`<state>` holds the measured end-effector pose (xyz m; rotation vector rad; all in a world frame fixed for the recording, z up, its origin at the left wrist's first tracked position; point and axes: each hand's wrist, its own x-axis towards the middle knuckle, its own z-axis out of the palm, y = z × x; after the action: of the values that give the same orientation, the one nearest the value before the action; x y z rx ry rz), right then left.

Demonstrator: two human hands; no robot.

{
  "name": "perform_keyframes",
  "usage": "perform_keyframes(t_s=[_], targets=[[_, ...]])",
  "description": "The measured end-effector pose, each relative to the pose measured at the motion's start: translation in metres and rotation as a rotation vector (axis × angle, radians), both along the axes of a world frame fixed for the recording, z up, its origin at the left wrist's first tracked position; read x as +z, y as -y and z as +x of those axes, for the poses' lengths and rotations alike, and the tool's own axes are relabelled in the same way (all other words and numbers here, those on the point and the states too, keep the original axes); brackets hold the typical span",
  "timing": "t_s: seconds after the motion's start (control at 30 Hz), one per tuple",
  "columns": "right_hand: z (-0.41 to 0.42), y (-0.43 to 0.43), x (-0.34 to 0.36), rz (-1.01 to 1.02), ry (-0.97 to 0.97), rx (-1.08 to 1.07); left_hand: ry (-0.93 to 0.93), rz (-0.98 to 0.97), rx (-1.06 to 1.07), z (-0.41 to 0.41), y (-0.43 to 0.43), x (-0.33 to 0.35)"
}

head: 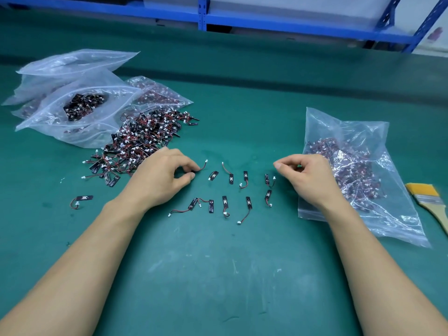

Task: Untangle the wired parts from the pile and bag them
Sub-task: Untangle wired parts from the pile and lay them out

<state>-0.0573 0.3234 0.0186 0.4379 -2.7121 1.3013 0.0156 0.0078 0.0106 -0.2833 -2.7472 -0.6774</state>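
A tangled pile of small black wired parts with red wires and white plugs lies left of centre on the green mat. Several separated parts lie in two rows between my hands. My left hand pinches one wired part at its black end, beside the pile's near edge; the wire and white plug stick out to the right. My right hand hovers with curled fingers at the right end of the rows and holds nothing that I can see. A clear bag partly filled with parts lies just right of it.
Several clear zip bags holding parts lie behind the pile at the left. One stray part lies apart at the left. A yellow-bristled paintbrush rests at the right edge. Blue shelving runs along the back.
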Motion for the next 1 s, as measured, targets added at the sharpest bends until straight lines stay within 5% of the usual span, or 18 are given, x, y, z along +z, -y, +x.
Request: perform_keyframes(t_s=[0.27, 0.57, 1.0], targets=[[-0.0056, -0.0022, -0.0109, 0.251, -0.007, 0.094, -0.007, 0.052, 0.0, 0.0003, -0.0051, 0.0003], [-0.0062, -0.003, -0.0107, 0.245, -0.034, 0.136, 0.049, 0.249, 0.16, -0.0014, -0.0028, -0.0026], [-0.0065, -0.0036, -0.0113, 0.247, -0.031, 0.13, 0.028, 0.239, 0.138, -0.002, -0.0044, -0.0054]])
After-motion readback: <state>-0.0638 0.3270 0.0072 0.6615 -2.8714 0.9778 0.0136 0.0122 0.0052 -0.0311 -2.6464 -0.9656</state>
